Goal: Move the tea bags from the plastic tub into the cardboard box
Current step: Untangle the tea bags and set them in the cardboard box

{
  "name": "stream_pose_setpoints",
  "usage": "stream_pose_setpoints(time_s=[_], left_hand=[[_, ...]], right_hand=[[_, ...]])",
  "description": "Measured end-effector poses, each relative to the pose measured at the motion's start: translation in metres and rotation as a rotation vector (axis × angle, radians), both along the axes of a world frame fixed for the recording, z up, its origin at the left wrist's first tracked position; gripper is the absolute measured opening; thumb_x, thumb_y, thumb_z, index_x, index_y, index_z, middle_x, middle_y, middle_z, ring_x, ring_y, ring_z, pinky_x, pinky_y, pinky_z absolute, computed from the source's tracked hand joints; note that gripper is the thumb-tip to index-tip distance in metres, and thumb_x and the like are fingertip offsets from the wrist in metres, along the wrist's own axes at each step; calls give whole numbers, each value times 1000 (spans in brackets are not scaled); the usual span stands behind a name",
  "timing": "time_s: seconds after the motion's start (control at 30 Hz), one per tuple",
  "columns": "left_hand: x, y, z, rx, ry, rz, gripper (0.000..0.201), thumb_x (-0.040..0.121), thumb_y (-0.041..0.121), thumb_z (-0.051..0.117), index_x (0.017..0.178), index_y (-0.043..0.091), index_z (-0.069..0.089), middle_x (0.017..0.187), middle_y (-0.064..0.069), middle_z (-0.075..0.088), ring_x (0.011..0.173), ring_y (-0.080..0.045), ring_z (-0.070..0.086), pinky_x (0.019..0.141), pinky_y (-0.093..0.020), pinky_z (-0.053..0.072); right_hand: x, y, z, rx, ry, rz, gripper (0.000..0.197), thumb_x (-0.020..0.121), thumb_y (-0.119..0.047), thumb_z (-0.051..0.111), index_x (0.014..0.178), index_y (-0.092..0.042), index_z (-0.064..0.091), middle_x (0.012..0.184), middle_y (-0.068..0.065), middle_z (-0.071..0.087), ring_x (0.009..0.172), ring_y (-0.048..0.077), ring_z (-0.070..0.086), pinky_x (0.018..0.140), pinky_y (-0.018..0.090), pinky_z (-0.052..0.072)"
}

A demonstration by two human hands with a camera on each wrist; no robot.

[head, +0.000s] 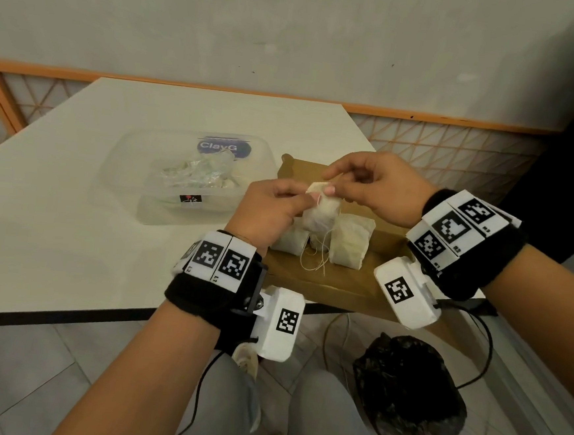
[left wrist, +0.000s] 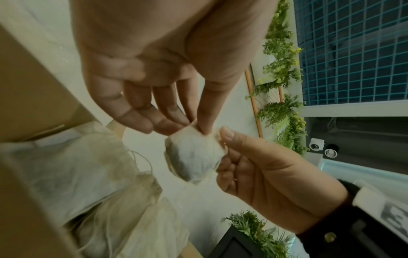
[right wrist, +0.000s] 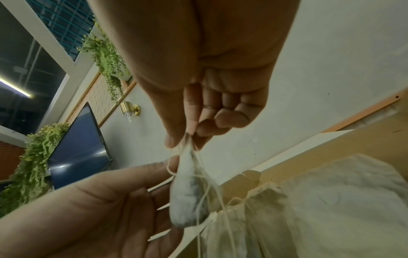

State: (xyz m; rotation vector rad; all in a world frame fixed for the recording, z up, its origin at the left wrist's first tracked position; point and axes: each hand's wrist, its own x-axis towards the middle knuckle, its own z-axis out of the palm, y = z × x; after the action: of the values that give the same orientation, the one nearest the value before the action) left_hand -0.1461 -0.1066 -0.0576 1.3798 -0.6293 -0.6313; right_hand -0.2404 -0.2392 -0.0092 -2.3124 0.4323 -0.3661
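Tea bags number three around the cardboard box (head: 349,284): one tea bag (head: 322,213) is held above it, pinched at its top by the fingers of both the left hand (head: 269,209) and right hand (head: 380,190), and two more (head: 349,242) stand inside. One plastic tub (head: 162,207) sits just left on the tabletop (head: 57,199), holding a blurred heap I cannot count.

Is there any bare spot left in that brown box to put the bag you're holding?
The tea bag hangs over two bags crowding the cardboard box's middle. Bare cardboard shows along the near edge, before their strings, and at the far end beneath the right hand.
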Motion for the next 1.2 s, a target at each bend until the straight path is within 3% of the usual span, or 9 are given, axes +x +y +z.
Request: stream_pose_setpoints(time_s=[0.17,0.37,0.5,0.63,0.73,0.87,1.0,1.13,1.2], left_hand=[[4,0,-3,34,13,5,9,84,5,66,83,12,71,60,9,65,52,3,57,50,-12,43],[4,0,1,67,-79,-50,20,78,-8,67,92,5,71,65,5,64,48,6,55,48,-8,40],[6,-1,2,82,-112,-17,9,80,3,70,82,11,71,64,6,61,49,7,53,49,-7,40],[9,-3,0,89,-182,-5,9,83,10,70,89,4,72,65,5,60,50,8,52,53,-5,40],[8,-4,-1,129,-228,-6,8,85,13,69,87,8,74,66,7,62,55,7,54,58,-5,41],[9,2,-11,67,-156,168,13,87,9,64,83,20,69,86,6,67,82,-4,60,75,-10,45],[10,15,-27,27,40,263,25,88,-2,55,99,17,65,100,4,65,82,-2,58,59,-6,43],[7,16,-41,0,265,248,39,85,-14,46,108,13,62,122,-4,62,114,-18,58,92,-31,49],[6,15,-42,-26,315,242,44,82,-20,42,110,9,60,124,-8,61,119,-21,56,100,-35,47]], right_hand=[[-4,-2,-6,36,-1,-7,21,75,-10,74,90,-20,63,75,2,63,73,15,58,74,24,48],[-1,-5,-9,-84,26,-18,17,79,-20,71,95,-14,71,79,-5,65,75,9,58,78,23,47],[-1,-7,-9,-86,16,-45,12,80,-22,70,90,-16,72,86,3,70,83,15,63,84,29,49],[-3,-4,-10,-129,42,-17,16,79,-29,71,93,-22,69,82,-6,64,75,6,56,73,18,44],[-1,-1,-12,-210,83,-2,17,79,-27,71,95,-22,68,84,-3,64,74,5,55,72,20,44],[1,-6,-8,-319,168,-80,13,83,-22,68,94,-16,69,74,-13,58,68,0,51,61,11,36],[-2,-8,4,-288,339,-60,13,81,-25,69,92,-19,70,77,-12,59,77,5,52,66,13,37],[1,1,1,-19,509,14,4,77,-24,73,79,-26,72,75,-8,65,69,5,51,61,18,39],[8,1,-8,-72,540,-8,6,76,-25,74,76,-30,71,74,-10,66,71,5,53,60,17,39]])
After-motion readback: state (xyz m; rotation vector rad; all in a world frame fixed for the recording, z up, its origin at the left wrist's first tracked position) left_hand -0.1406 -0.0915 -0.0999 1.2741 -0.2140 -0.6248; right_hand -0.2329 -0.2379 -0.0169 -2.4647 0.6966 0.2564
